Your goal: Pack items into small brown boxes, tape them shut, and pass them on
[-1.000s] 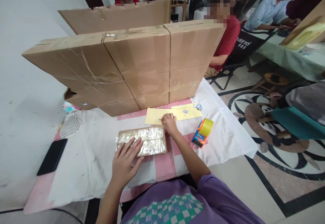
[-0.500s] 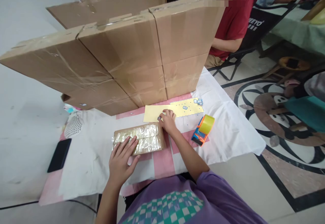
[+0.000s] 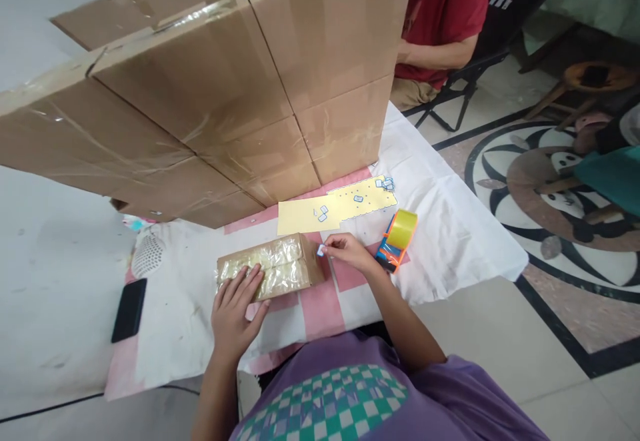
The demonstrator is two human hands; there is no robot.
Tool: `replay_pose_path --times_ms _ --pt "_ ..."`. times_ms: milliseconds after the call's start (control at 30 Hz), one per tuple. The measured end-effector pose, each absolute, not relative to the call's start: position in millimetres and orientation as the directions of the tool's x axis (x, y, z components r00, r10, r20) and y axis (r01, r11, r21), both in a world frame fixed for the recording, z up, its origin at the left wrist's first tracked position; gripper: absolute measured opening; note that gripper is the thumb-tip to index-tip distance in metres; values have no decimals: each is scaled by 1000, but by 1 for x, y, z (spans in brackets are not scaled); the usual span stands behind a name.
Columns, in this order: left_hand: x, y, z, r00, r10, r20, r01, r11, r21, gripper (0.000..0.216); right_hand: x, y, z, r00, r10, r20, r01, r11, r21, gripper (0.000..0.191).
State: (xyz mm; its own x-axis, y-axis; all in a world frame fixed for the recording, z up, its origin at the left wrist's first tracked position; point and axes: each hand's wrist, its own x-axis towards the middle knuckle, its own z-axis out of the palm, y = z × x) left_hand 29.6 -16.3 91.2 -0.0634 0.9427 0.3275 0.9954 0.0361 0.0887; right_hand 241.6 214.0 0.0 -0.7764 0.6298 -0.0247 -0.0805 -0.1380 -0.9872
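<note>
A small cardboard box with shiny clear tape over its top lies on the table in front of me. My left hand rests flat on its near left part, fingers spread. My right hand is pinched on a small white and blue sticker just beside the box's right end. Behind the box lies a yellow backing sheet with a few more small stickers on it.
An orange and blue tape dispenser with a yellow roll stands right of my hand. A tall wall of taped cardboard boxes closes the back. A black phone and a white mesh object lie at left. A person in red sits behind.
My right hand has come off the yellow sheet toward the box's right end, now pinching a sticker. The camera tilted down and closer. My left hand stays on the box.
</note>
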Motion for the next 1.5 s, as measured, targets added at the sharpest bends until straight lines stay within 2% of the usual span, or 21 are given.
replay_pose_path --times_ms 67,133,333,500,633,833,900,1000,1133,1267,1500 --pt "29 -15 91 -63 940 335 995 34 92 52 247 208 -5 -823 565 -55 -126 -277 -953 36" --pt "30 -14 91 -68 938 339 995 37 98 52 245 206 -10 -837 542 -71 -133 -327 -936 37" --pt "29 -12 92 -63 942 331 995 34 93 53 229 208 -16 -865 497 -62 -119 -324 -938 36" --pt "26 -10 91 -62 943 326 995 35 89 52 220 203 -15 -818 572 -66 -149 -322 -935 39" --pt "24 -7 91 -62 943 327 995 33 95 52 219 195 -16 -708 705 -43 -192 -250 -949 37" --pt "19 -6 90 -37 952 305 996 10 90 56 222 173 -12 -605 796 15 -190 -125 -974 34" --pt "17 -6 90 -20 954 298 996 -7 89 56 224 165 -8 -609 792 46 -184 -84 -979 40" --pt "13 -5 89 -6 954 299 996 -23 91 57 233 158 -1 -696 713 79 -155 -42 -987 53" --pt "11 -2 89 1 953 303 995 -32 99 57 246 153 1 -728 683 58 -107 -30 -994 62" --pt "13 1 89 -25 947 322 993 -15 119 54 245 141 -4 -674 738 29 -77 -31 -997 59" --pt "12 0 86 -6 940 340 993 -34 112 55 248 148 -6 -686 727 26 -72 -32 -997 57"
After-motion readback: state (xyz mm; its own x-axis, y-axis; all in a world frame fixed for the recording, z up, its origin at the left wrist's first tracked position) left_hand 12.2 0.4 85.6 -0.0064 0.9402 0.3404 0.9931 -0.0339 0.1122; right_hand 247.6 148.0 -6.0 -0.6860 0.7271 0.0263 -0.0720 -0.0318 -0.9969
